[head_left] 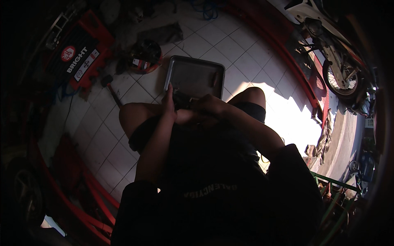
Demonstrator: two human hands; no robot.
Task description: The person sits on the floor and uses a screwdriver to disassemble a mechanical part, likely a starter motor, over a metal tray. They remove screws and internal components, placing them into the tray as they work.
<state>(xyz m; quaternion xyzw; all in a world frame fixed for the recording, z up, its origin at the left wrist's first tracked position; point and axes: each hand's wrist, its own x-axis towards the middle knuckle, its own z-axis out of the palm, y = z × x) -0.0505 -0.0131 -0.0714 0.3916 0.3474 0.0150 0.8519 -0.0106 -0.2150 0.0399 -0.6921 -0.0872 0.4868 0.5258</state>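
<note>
A dark rectangular metal tray (197,60) sits on the tiled floor just in front of my crossed legs. Over its near edge, my left hand (168,103) is closed around the left side of a dark part (181,99), with one finger or the thumb pointing up. My right hand (208,105) is curled at that part's right side, its fingers closed on something too dark to name. Inside the tray, near the right wall, lies a small brownish piece (214,79). Deep shadow hides the rest of what is between my hands.
A mallet (108,80) rests left of my knee. Beyond it are a red-and-black case (82,51), a round red-rimmed container (155,67) and a dark flat slab (162,33). Red rails (301,88) run along both sides. A motorcycle (338,69) stands at the right, past sunlit tiles.
</note>
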